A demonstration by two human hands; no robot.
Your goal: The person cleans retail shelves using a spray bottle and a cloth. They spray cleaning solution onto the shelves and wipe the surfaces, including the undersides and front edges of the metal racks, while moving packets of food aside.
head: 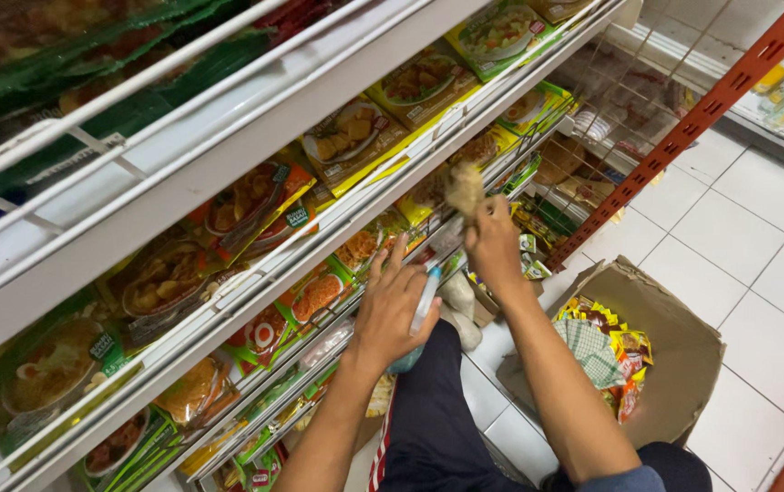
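Left hand (392, 305) is wrapped around a spray bottle (424, 301), fingers spread toward the shelf edge (319, 239). Bottle's long axis runs roughly up and away from the wrist, nozzle end toward the shelf. Right hand (494, 241) is clenched around a crumpled beige cloth (465, 189), pressed at or just short of the shelf edge; can't tell if it's touching.

Key relation: the cloth sits up and to the right of the bottle, both hands close together, right hand nearer the shelf edge and further from the body. The shelf edge runs diagonally, past the left hand and up beyond the right.

Containers: shelves ahead of both hands hold rows of flat seasoning packets (346, 141), mostly yellow and green, lying tilted face-up. Right of the right forearm, an open cardboard box (683, 351) on the tiled floor (747, 228) holds small bright sachets (624, 355) and a checked cloth (592, 351).
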